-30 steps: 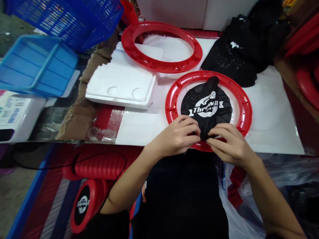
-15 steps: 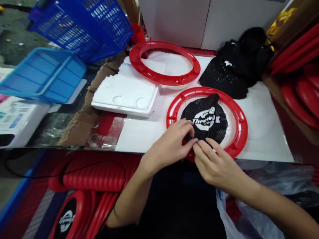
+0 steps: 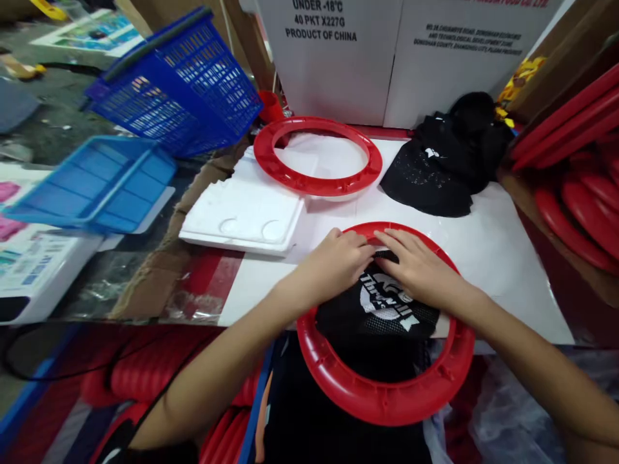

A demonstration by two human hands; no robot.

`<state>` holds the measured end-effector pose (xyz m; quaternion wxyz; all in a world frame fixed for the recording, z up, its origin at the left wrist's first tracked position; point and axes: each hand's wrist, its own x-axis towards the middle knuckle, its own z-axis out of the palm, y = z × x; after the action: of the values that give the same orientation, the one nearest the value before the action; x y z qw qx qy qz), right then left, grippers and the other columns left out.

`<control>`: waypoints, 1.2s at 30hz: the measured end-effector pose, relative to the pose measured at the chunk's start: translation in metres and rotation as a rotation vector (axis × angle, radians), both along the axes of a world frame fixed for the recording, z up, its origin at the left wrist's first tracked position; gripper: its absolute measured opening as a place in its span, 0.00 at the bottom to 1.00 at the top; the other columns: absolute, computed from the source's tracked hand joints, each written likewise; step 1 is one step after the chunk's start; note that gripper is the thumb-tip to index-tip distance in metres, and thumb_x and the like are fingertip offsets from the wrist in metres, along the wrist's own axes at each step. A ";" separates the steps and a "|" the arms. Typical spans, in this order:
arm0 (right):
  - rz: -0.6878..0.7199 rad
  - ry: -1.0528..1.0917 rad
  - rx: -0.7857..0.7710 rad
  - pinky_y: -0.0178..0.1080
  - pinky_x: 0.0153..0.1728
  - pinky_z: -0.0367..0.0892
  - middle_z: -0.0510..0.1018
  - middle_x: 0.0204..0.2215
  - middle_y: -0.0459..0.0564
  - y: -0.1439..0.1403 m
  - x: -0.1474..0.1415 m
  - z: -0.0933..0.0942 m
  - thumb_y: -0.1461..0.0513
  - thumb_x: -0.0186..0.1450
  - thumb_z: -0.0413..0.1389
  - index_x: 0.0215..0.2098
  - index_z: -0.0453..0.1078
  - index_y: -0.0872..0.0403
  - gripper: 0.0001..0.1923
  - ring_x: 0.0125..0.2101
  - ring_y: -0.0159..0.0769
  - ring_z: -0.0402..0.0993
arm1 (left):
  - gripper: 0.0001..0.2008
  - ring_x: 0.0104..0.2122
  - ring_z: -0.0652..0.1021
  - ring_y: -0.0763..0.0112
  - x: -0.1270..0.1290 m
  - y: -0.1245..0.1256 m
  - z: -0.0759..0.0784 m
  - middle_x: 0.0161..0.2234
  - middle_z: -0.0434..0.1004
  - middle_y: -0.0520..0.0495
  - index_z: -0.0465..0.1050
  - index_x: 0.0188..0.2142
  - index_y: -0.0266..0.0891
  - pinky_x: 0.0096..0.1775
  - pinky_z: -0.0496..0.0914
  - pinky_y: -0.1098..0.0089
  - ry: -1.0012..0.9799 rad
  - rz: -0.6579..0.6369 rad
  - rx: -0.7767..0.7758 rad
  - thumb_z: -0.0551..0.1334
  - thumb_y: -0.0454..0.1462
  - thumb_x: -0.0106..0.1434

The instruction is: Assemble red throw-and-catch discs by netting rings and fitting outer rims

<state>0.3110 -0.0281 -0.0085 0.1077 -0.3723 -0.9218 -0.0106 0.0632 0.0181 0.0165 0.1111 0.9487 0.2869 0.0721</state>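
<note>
A red plastic ring (image 3: pixel 382 393) lies half on the white table top (image 3: pixel 498 258) and half over its near edge. Inside it a black mesh net (image 3: pixel 382 309) with a white printed logo is spread out. My left hand (image 3: pixel 338 261) and my right hand (image 3: pixel 416 264) rest side by side at the ring's far rim, fingers pressing the net's top edge there. Both hands cover the spot where net and rim meet, so how the net sits on the rim is hidden.
A second red ring (image 3: pixel 316 154) lies farther back beside a white foam tray (image 3: pixel 242 216). A heap of black nets (image 3: pixel 449 161) sits at the back right. Blue baskets (image 3: pixel 178 90) stand left, stacked red rings (image 3: pixel 580 193) right, white cartons (image 3: pixel 401 58) behind.
The ring with the net has slid toward me and now overhangs the table edge. Both hands moved from the net's near edge to its far edge. The camera tilted up.
</note>
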 end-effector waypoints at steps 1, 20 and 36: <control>0.009 -0.019 0.009 0.65 0.68 0.66 0.68 0.69 0.64 -0.003 -0.003 -0.002 0.69 0.71 0.56 0.54 0.79 0.56 0.16 0.72 0.59 0.60 | 0.14 0.50 0.80 0.49 0.010 0.001 0.000 0.49 0.82 0.35 0.80 0.52 0.32 0.49 0.71 0.51 0.040 0.036 0.074 0.56 0.33 0.77; -0.031 0.460 -0.325 0.62 0.67 0.67 0.70 0.67 0.59 0.057 0.010 0.006 0.63 0.72 0.60 0.45 0.80 0.50 0.07 0.68 0.55 0.66 | 0.07 0.44 0.77 0.60 0.022 0.025 -0.015 0.43 0.80 0.45 0.74 0.45 0.38 0.49 0.70 0.59 -0.275 0.174 -0.244 0.58 0.35 0.78; -0.371 0.706 -0.474 0.53 0.58 0.68 0.82 0.50 0.53 0.077 0.005 -0.005 0.56 0.68 0.63 0.33 0.79 0.51 0.08 0.52 0.48 0.78 | 0.04 0.37 0.81 0.68 0.030 0.049 -0.029 0.37 0.86 0.50 0.84 0.37 0.40 0.43 0.71 0.66 -0.602 0.365 -0.452 0.68 0.32 0.68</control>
<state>0.3163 0.0489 -0.0136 0.3233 -0.5259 -0.7236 0.3087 0.0933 0.0671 -0.0121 0.3809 0.7707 0.4135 0.3000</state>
